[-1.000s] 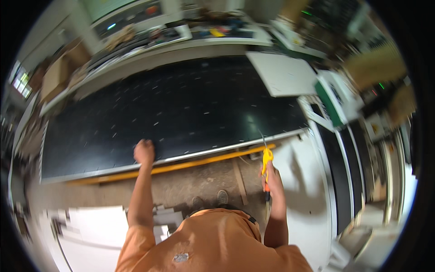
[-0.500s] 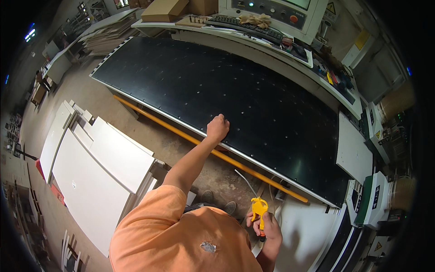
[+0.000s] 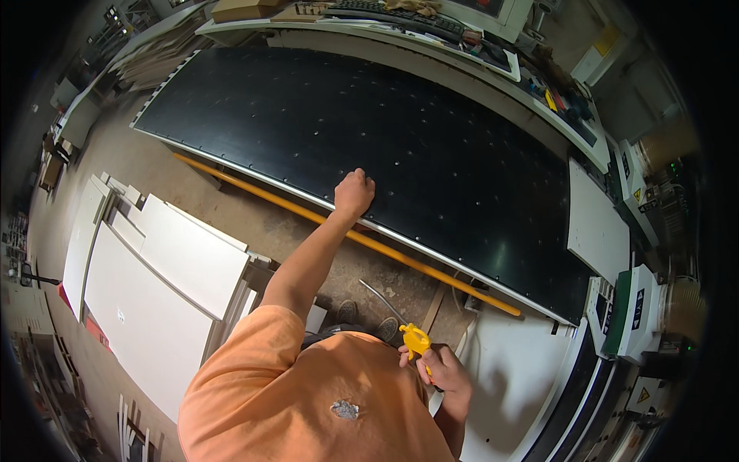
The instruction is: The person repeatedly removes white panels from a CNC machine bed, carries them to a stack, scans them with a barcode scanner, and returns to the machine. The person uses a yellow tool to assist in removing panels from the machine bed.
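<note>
My left hand (image 3: 355, 193) is curled into a fist and rests on the near edge of a long black machine table (image 3: 431, 181), with nothing showing in it. The table's dark top is dotted with small round holes. Low and near my body, my right hand (image 3: 443, 368) is wrapped round a yellow air blow gun (image 3: 416, 339). The gun's thin, bent metal nozzle (image 3: 382, 298) points up and left, towards the gap between me and the table. Part of the grip is hidden by my fingers.
A yellow bar (image 3: 369, 248) runs along the table's near side. White panels (image 3: 146, 308) are stacked at left. Behind the table is a ledge with a keyboard (image 3: 392, 21) and tools. Machine units (image 3: 635, 316) and a white board (image 3: 596, 219) stand at right.
The blow gun has tilted in my right hand, its nozzle swinging further left. My view has shifted slightly; my left fist stays on the table edge.
</note>
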Available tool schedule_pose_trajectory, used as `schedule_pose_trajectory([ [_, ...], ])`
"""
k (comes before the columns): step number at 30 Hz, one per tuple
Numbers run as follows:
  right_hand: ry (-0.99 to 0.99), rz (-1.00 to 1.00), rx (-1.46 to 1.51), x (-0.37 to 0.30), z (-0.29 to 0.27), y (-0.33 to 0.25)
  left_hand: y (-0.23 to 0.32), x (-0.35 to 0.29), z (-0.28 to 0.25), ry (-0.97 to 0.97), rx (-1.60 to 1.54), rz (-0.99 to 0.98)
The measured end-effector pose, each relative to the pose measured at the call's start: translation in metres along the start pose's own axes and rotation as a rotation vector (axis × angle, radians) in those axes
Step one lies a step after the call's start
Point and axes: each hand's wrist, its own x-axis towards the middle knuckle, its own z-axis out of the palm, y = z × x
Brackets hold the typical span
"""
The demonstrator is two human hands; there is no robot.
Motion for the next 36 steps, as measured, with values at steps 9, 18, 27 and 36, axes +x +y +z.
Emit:
schedule_pose_trajectory([
  [9,-0.032,0.076,-0.218,0.007,-0.002,-0.014,0.001,-0.002,0.006,0.017,0.086,0.081],
  [18,0.075,-0.153,-0.408,0.040,0.009,-0.048,0.004,0.006,0.020,-0.034,0.374,0.479],
  [27,0.194,0.008,-0.568,0.090,0.005,-0.079,0.003,0.009,0.031,-0.022,0.559,0.670],
  [36,0.168,-0.011,-0.523,0.101,0.005,-0.078,0.006,0.006,0.027,0.005,0.601,0.731],
])
